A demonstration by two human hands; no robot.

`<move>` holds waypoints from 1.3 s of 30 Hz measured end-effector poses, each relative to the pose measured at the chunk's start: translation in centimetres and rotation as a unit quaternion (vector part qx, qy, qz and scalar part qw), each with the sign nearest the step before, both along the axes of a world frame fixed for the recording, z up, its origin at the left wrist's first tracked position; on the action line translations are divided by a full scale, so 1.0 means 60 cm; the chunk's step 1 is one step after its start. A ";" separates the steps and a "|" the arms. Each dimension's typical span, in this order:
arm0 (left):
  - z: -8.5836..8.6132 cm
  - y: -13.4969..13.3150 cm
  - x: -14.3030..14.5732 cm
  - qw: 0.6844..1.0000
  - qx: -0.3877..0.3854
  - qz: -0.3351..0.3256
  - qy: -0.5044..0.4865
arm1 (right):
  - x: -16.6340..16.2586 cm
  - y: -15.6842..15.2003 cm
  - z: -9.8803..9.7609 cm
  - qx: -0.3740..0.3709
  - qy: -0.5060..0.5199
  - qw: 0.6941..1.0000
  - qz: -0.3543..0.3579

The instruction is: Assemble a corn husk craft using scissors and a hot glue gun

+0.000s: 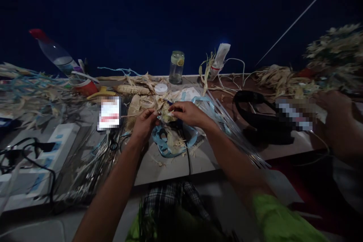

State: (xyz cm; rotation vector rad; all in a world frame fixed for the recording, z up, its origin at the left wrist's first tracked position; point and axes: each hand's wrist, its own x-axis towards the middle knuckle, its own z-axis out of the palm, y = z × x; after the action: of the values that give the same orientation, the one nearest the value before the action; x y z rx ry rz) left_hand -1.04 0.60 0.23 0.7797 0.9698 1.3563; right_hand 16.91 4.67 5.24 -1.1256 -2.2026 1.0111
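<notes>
My left hand (pixel 145 124) and my right hand (pixel 187 113) meet over the middle of the table (pixel 176 164), both pinched on a small piece of dry corn husk (pixel 165 113) held between them. Right below the hands lies a coil of light blue ribbon (pixel 167 141) with husk scraps on it. A bare corn cob (pixel 133 90) rests on the table behind my left hand. A small white round lid (pixel 161 88) sits just beyond the husk piece.
A glass jar (pixel 176 67) stands at the far edge. A plastic bottle with a red cap (pixel 55 53) leans at the back left near a red cup (pixel 85 87). A white power strip (pixel 42 159) lies left, a black bag (pixel 262 117) right. Another person's arm (pixel 338 121) reaches in at the right.
</notes>
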 end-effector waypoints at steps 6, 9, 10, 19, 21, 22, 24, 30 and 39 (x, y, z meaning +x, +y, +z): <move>0.004 -0.001 -0.003 0.999 -0.014 -0.040 -0.028 | -0.021 0.013 -0.011 -0.030 0.055 0.998 0.006; 0.007 -0.002 -0.002 0.998 -0.032 -0.053 -0.030 | -0.021 0.016 -0.012 -0.029 0.073 0.997 -0.018; 0.009 -0.002 -0.001 0.997 -0.038 -0.056 -0.029 | -0.021 0.016 -0.013 -0.031 0.078 0.996 -0.018; 0.009 -0.003 0.006 0.995 -0.061 -0.064 -0.047 | -0.023 0.014 -0.022 -0.043 0.099 0.994 -0.027; 0.007 -0.002 0.006 0.996 -0.063 -0.046 -0.046 | -0.024 0.013 -0.024 -0.029 0.110 0.992 -0.055; 0.005 -0.002 0.006 0.996 -0.062 -0.036 -0.046 | -0.024 0.013 -0.025 -0.023 0.124 0.990 -0.069; 0.002 0.000 0.005 0.997 -0.054 -0.019 -0.045 | -0.026 0.013 -0.028 -0.016 0.157 0.984 -0.086; -0.002 0.000 0.004 0.999 -0.024 -0.009 -0.021 | -0.042 0.006 -0.038 -0.043 0.188 0.977 -0.092; -0.007 0.002 0.005 0.999 0.003 0.036 0.040 | -0.050 -0.004 -0.041 -0.002 0.171 0.979 -0.108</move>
State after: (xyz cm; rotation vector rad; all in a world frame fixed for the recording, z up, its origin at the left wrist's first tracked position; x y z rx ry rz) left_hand -0.72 0.69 -0.17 0.8172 1.0655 1.3989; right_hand 13.88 4.41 2.81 -1.0754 -1.7687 1.0270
